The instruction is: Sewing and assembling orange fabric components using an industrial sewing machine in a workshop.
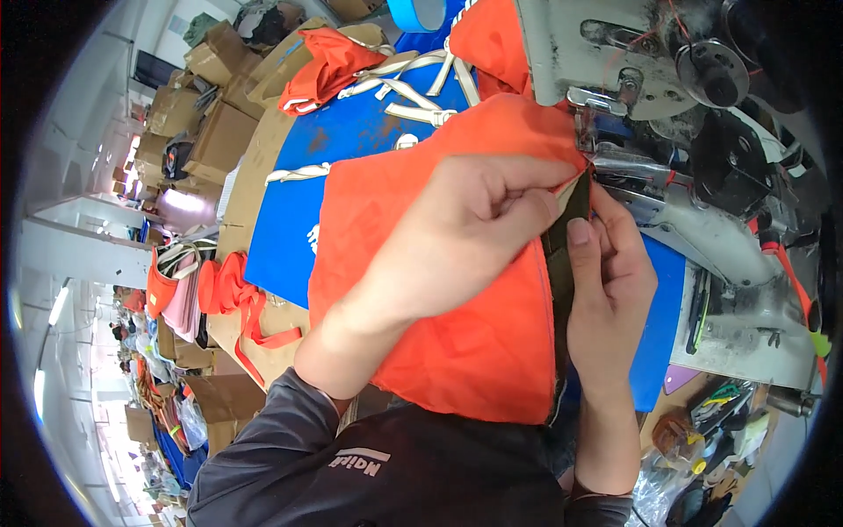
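**Left hand (pixel 465 233) and right hand (pixel 615 285) grip the edge of a bright orange cloth panel (pixel 448 351) beside a pale grey metal sewing machine (pixel 562 44)**

The orange cloth panel spreads across the middle of the scene, its near end against the person's dark jacket (pixel 430 479) and its far right corner by the machine's metal presser foot (pixel 584 132). A dark olive fabric strip (pixel 571 237) runs along its right edge.

The left hand lies over the panel, thumb and index finger pinched together on the edge near the presser foot; its other fingers are curled in. The right hand grasps the olive strip from the right side, thumb pressed on it and the fingers bent behind.

Beneath the panel is a flat, bright blue sheet (pixel 285 220) on a tan tabletop (pixel 233 206). Cream webbing straps (pixel 408 92) lie on the sheet's far part, beside a crumpled orange cloth piece (pixel 329 66). At the table's left sits a bunched red-orange strap (pixel 230 285). Farther left, brown cardboard boxes (pixel 215 140) are stacked. At the near right stands a clear plastic bottle with a yellow cap (pixel 678 442), among mixed small items.
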The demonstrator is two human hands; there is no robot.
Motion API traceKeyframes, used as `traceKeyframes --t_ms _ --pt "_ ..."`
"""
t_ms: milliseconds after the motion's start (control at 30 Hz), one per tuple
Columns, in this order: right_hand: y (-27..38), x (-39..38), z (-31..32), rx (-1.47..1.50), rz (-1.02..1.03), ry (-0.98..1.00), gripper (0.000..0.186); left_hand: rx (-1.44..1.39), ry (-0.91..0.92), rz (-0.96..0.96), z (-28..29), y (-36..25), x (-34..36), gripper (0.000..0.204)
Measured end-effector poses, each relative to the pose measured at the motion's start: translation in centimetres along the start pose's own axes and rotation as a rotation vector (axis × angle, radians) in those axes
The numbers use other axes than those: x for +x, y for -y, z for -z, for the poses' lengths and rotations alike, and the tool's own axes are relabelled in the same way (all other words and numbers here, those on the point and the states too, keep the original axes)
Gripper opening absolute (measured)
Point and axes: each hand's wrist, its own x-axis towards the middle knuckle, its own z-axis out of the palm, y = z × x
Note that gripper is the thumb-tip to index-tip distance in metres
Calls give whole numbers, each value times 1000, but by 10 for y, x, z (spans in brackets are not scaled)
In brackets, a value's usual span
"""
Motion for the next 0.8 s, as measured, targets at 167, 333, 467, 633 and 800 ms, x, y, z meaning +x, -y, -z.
traceKeyframes --t_ms 167,333,467,633,800 --pt "-2 -8 2 25 -17 -30 29 506 -87 -306 -22 0 -6 26" --pt "-7 -12 -8 118 5 -125 27 595 -174 -380 -34 4 -12 37" --pt "-4 -10 -7 98 -22 -116 26 691 -230 -400 -39 9 -8 37" --pt "-10 0 -6 100 29 -157 28 783 -281 -413 -43 13 -3 37" --pt "-8 6 -9 80 67 -190 21 652 -285 -391 -39 19 1 30"
